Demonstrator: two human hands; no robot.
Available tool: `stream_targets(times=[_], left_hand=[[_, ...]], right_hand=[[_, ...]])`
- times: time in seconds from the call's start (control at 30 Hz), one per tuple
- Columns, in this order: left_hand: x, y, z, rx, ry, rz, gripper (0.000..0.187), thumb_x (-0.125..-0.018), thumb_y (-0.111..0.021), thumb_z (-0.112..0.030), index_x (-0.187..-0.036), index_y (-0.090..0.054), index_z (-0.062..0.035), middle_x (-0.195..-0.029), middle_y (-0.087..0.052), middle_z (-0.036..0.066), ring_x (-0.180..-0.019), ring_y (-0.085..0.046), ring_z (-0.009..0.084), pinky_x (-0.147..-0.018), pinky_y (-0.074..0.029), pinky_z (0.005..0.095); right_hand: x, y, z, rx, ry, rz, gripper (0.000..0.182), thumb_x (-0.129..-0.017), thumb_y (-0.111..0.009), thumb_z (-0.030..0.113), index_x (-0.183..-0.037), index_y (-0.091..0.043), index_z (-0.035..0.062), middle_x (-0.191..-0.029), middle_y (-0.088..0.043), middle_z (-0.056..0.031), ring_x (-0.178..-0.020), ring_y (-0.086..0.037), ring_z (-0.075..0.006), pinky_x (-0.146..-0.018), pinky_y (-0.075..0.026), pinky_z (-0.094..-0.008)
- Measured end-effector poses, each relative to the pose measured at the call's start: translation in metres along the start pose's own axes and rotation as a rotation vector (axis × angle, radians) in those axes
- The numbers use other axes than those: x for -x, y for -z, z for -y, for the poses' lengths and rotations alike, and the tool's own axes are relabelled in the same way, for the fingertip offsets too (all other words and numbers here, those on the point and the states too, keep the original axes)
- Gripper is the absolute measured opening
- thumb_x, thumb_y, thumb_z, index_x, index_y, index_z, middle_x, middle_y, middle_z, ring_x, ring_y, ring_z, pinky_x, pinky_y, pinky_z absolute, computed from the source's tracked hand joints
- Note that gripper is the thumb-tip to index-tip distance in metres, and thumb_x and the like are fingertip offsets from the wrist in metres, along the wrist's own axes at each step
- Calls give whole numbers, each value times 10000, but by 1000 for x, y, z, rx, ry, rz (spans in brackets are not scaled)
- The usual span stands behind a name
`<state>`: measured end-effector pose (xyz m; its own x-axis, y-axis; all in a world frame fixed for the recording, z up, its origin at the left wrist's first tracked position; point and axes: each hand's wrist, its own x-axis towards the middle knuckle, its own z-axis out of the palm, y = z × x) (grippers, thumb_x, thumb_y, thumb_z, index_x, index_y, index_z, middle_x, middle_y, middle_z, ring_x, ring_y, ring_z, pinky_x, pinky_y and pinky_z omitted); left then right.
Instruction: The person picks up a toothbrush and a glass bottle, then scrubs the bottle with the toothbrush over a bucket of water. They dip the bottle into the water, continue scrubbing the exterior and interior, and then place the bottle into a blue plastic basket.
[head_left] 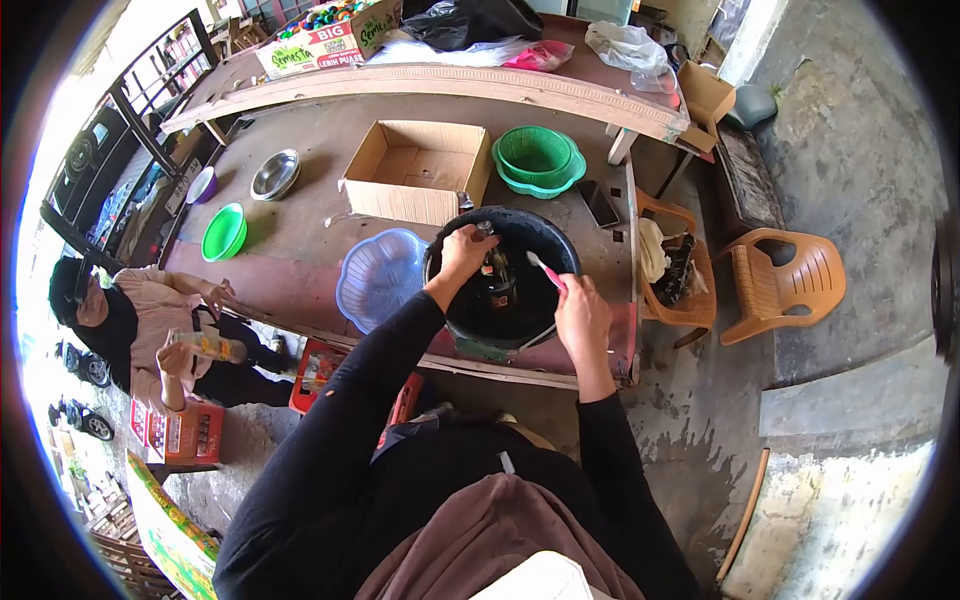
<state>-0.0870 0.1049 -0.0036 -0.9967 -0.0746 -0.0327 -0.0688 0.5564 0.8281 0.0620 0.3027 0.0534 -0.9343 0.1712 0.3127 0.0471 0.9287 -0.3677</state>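
Note:
My left hand (462,255) is closed around the neck of a dark glass bottle (497,283). The bottle leans inside a round black basin (562,243) on the table's near edge. In my right hand (583,318) is a pink toothbrush (548,270), its white bristle head over the basin and pointing toward the bottle. Brush and bottle appear apart. Left of the basin, close to my left wrist, lies a translucent blue scalloped bowl (375,275). What sits at the basin's dark bottom is hard to make out.
Behind the basin stand an open cardboard box (405,200), green baskets (540,160) and a phone (598,203). A metal bowl (275,175) and a green bowl (224,232) lie farther left. At the left, another person (150,320) holds a bottle. Plastic chairs (790,285) stand right.

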Motion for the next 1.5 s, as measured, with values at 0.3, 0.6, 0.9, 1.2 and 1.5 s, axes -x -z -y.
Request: stream_targets(times=[0.3,0.6,0.9,1.2,1.5], left_hand=[[49,60,-4,318,-154,3,283,-736,-796,-111,-927,-637,26,-788,-659,80,-713,-642,113,-582,-533,266],[80,74,2,-62,-430,-88,304,-636,-773,-7,-902,-627,-26,-855,-657,167,-819,-664,326,-719,-527,370],[83,93,-3,-68,-531,-92,294,-668,-743,-3,-935,-623,-8,-893,-654,171,-875,-647,341,-757,-521,380],[96,168,-66,87,-529,-125,287,-749,-770,-60,-996,-639,5,-942,-678,133,-856,-686,197,-719,-583,311],[123,223,-91,128,-627,-158,285,-762,-746,-15,-1029,-646,-11,-1019,-662,96,-915,-676,182,-775,-600,311]], right_hand=[[-2,-31,19,104,93,284,146,-911,-504,153,-1015,-543,59,-908,-622,-170,-720,-661,-382,-644,-533,-476],[-8,-44,30,119,165,313,184,-915,-502,178,-976,-621,52,-908,-649,-188,-777,-680,-364,-680,-541,-469],[-6,-33,53,-1,143,352,169,-881,-500,113,-1008,-605,78,-940,-638,-197,-831,-655,-418,-717,-522,-504],[-3,7,39,-41,35,156,172,-914,-527,184,-1054,-619,147,-1010,-644,-93,-901,-630,-351,-741,-503,-456],[12,20,18,-94,-28,161,194,-902,-566,150,-1087,-621,132,-1049,-644,-90,-956,-624,-313,-772,-489,-432]])
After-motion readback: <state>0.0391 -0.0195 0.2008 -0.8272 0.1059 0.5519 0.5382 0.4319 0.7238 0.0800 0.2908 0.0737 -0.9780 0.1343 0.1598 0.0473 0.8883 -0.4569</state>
